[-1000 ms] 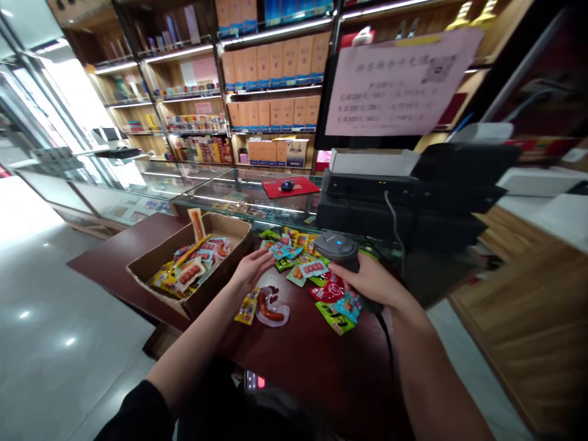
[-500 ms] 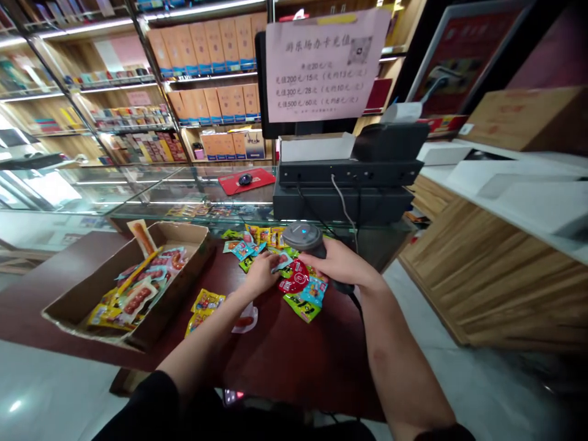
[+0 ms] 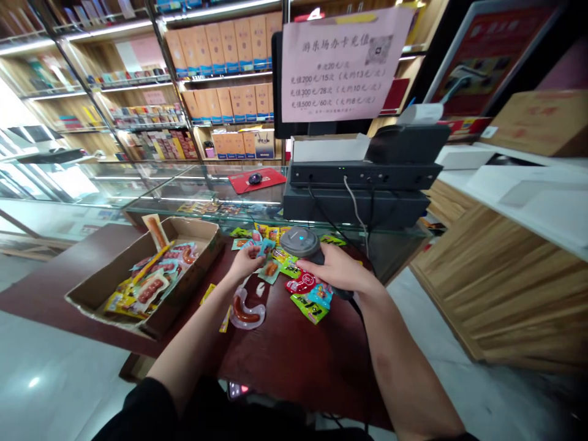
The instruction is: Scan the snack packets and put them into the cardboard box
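My right hand [image 3: 342, 266] is wrapped round a dark grey handheld barcode scanner [image 3: 301, 242], its head over the packets and a small blue light showing on top. My left hand [image 3: 247, 262] is closed at the edge of a light blue snack packet [image 3: 266, 247], which its fingers seem to pinch. Just below lies a pale green packet [image 3: 270, 270]. Under the scanner are a red packet [image 3: 302, 283] and a green packet [image 3: 310, 308]. A curved sausage in a clear wrapper [image 3: 247, 311] lies near my left wrist, and my forearm partly covers yellow packets.
An open cardboard box [image 3: 147, 288] of packaged sausages stands on the left of the dark red table [image 3: 294, 361]. Behind are a glass counter [image 3: 193, 190], a mouse [image 3: 255, 178] and a black till unit [image 3: 358, 199] with hanging cables. A wooden cabinet [image 3: 505, 269] stands right.
My left hand has moved left from the pale green packet, which now lies uncovered, to the blue packet. The sausage wrapper shows more fully. My view has shifted slightly; the scanner stays in my right hand.
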`<state>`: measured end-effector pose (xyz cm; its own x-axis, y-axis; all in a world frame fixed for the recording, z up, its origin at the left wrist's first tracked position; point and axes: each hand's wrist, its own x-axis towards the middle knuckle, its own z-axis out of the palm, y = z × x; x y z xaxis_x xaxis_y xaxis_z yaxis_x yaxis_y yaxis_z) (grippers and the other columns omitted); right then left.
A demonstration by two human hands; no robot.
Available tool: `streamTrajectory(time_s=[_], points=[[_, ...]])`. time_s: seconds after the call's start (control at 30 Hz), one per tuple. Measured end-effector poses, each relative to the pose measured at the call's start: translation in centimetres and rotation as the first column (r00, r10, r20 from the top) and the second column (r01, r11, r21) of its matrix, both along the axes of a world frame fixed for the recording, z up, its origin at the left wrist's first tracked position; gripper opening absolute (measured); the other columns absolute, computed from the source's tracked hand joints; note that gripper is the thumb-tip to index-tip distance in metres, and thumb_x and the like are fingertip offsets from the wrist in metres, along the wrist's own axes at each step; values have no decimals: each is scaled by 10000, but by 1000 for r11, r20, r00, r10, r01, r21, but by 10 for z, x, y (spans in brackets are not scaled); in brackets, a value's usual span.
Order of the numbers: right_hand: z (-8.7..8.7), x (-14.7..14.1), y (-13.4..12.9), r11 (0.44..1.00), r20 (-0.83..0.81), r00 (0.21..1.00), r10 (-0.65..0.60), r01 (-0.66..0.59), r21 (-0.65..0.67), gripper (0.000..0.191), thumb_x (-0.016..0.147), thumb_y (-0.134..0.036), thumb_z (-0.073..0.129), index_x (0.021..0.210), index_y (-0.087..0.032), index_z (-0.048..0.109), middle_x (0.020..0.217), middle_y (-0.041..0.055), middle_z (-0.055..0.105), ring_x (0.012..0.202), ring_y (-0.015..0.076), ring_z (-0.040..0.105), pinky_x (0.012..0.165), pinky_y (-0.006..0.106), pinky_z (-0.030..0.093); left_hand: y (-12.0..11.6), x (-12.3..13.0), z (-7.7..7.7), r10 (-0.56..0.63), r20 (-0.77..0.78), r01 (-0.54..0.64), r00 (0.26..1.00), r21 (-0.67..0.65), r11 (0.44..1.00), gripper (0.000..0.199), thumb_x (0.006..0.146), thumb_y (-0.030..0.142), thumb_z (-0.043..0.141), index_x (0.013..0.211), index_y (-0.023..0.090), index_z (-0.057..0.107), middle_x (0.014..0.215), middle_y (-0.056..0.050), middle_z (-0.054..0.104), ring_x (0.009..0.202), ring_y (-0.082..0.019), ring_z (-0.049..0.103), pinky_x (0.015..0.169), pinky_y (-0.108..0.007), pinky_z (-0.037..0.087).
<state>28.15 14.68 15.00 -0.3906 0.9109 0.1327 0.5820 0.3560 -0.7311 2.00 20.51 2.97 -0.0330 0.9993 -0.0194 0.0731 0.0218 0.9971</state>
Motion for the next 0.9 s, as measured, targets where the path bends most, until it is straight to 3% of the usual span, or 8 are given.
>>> streamTrajectory(time_s=[0.13,0.23,0.3,0.37,0.47,0.63,0.9], points=[[-7,-16,-2,999,-3,999,45,-45,-11,352,848,-377,725,1149,-196,730,1107,97,775,1029,297,714,918,435,553,-10,-35,9,47,282,-8,958,-138,990,418,569,261,938,900,130,720,881,-79,768,728,-193,721,726,-354,617],[-12,-33,-9,990,11,997,80,-78,-116,325,868,-418,702,1096,-186,716,846,68,777,763,255,737,727,381,580,-24,-56,19,97,362,-33,927,-178,983,393,586,198,935,906,123,720,894,-91,771,731,-187,728,725,-343,625],[-16,-44,-15,970,-4,994,110,-108,-218,341,882,-435,690,1121,-191,688,661,16,720,557,205,680,582,331,547,-35,-66,24,114,398,-37,910,-196,980,385,608,195,929,925,115,726,911,-101,774,735,-185,732,737,-332,623],[-21,-55,-21,946,-19,990,140,-140,-294,361,884,-438,694,1157,-205,656,579,-21,669,469,178,632,497,295,506,-45,-74,26,146,418,-63,896,-206,976,379,613,224,935,910,109,729,889,-98,772,712,-175,726,722,-311,615],[-29,-69,-27,917,-8,981,194,-184,-353,372,882,-446,702,1163,-215,625,545,-38,634,447,171,624,445,268,476,-59,-83,25,198,429,-130,881,-184,974,400,584,266,955,864,112,715,823,-71,761,685,-157,710,689,-276,595],[-37,-81,-32,911,1,971,241,-225,-347,339,893,-452,692,1104,-198,614,565,-23,649,449,164,639,462,262,483,-80,-93,21,297,461,-282,836,-103,954,479,539,278,973,869,145,652,779,-19,735,680,-138,707,692,-262,591],[-32,-84,-37,912,-57,973,224,-230,-341,310,886,-447,682,1052,-197,604,535,-34,620,440,162,617,454,264,475,-95,-91,23,309,475,-297,824,-103,949,504,545,247,965,887,153,607,804,-19,738,717,-151,717,783,-334,617]])
